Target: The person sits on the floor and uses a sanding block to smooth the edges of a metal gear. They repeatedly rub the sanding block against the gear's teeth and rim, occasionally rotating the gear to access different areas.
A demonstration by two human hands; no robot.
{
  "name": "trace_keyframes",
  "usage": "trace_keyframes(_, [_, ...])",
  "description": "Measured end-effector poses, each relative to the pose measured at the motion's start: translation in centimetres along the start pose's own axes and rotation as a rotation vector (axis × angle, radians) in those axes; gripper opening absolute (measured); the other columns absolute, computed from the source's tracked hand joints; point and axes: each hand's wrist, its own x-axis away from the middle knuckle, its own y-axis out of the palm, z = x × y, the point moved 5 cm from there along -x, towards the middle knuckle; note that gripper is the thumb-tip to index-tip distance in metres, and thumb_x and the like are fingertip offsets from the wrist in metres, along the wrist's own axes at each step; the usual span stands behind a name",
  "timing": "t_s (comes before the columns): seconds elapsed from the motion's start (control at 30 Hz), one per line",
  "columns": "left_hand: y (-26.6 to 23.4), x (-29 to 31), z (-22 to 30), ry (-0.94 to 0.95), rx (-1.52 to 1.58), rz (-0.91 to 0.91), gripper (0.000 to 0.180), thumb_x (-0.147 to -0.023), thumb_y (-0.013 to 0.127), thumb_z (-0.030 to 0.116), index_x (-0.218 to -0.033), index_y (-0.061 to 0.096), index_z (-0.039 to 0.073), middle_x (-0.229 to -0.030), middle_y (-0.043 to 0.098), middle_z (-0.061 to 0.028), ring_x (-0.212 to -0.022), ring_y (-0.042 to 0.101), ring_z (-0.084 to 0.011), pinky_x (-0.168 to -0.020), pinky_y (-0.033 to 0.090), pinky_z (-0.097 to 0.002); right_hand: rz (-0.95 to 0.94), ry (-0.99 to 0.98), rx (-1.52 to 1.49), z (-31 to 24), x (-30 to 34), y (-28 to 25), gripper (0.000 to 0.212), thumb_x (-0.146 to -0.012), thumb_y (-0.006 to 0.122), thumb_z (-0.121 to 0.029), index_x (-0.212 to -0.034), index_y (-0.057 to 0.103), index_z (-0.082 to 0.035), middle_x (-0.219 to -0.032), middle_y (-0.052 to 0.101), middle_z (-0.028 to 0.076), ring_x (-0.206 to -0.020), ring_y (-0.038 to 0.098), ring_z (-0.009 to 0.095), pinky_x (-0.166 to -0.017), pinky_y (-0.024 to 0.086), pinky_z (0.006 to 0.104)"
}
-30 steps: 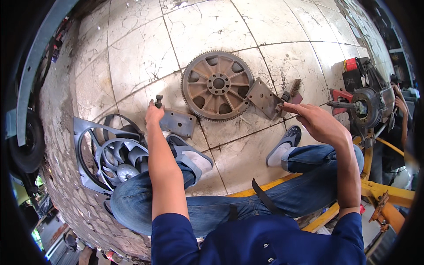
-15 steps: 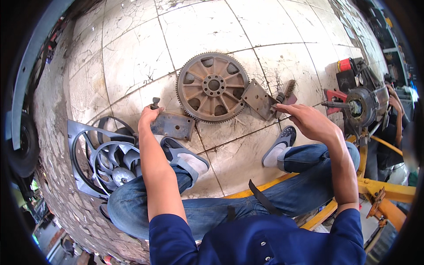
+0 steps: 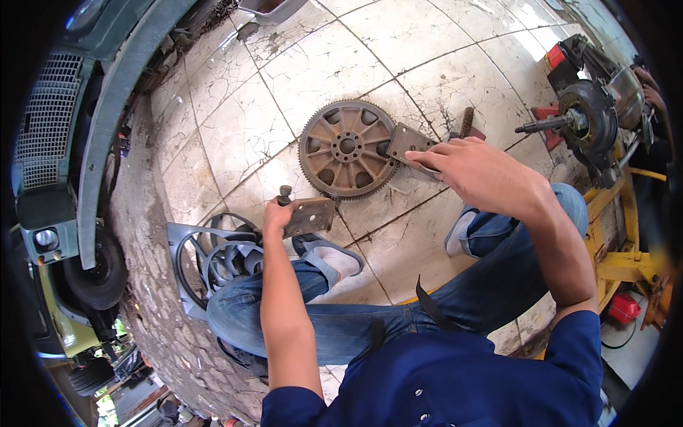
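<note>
A rusty toothed flywheel [image 3: 347,114] lies flat on the tiles in front of me. My left hand [image 3: 274,215] grips a flat metal bracket [image 3: 317,215] by its left end, in front of my left foot. A dark bolt-like knob [image 3: 284,191] stands up at that end of it. A second metal bracket [image 3: 406,141] with holes lies against the flywheel's right rim. My right hand [image 3: 478,174] is over this bracket's near right part, fingers stretched out and the fingertips at or just above the plate. Whether they touch it I cannot tell.
A fan in a grey shroud [image 3: 186,260] lies left of my left knee. Beyond the second bracket is a dark brush-like piece [image 3: 467,121]. A greasy axle assembly [image 3: 587,117] stands at the right, near a yellow metal frame [image 3: 626,267]. A vehicle bumper [image 3: 107,135] borders the left.
The left bracket appears tilted up from the floor in my left hand. My right hand has come further over the second bracket. The view has shifted, bringing more of the vehicle in.
</note>
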Motion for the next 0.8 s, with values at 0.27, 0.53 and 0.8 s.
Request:
trace_keyframes(0.27, [-1.3, 10.4, 5.5, 0.081, -0.139, 0.117, 0.053, -0.074, 0.083, 0.026, -0.114, 0.064, -0.003, -0.109, 0.069, -0.0203, -0.102, 0.067, -0.0318, -0.09, 0.05, -0.0388, 0.137, -0.085, 0.029, -0.5, 2.4, -1.4, 0.049, -0.084, 0.049, 0.0, -0.133, 0.053, 0.0, -0.1, 0.067, 0.018, -0.096, 0.065, 0.034, -0.084, 0.049, 0.0431])
trace_keyframes(0.53, [-0.2, 13.7, 12.6, 0.27, 0.5, 0.192, 0.033, -0.082, 0.078, 0.014, -0.11, 0.067, 0.0, -0.098, 0.069, -0.0075, -0.089, 0.062, -0.0164, -0.085, 0.047, -0.0304, 0.156, -0.111, 0.062, -0.2, 2.3, -1.8, 0.049, -0.083, 0.052, -0.001, -0.132, 0.053, -0.001, -0.1, 0.067, 0.019, -0.095, 0.066, 0.034, -0.081, 0.051, 0.0429])
trace_keyframes(0.8, [9.4, 12.1, 15.4, 0.216, 0.893, 0.086, 0.024, -0.084, 0.077, 0.01, -0.102, 0.065, 0.0, -0.093, 0.068, -0.0046, -0.084, 0.06, -0.0126, -0.08, 0.047, -0.0275, 0.062, 0.069, -0.007, 2.6, 2.6, -0.6, 0.046, -0.086, 0.051, -0.003, -0.132, 0.053, -0.001, -0.1, 0.068, 0.02, -0.095, 0.065, 0.035, -0.081, 0.051, 0.0452])
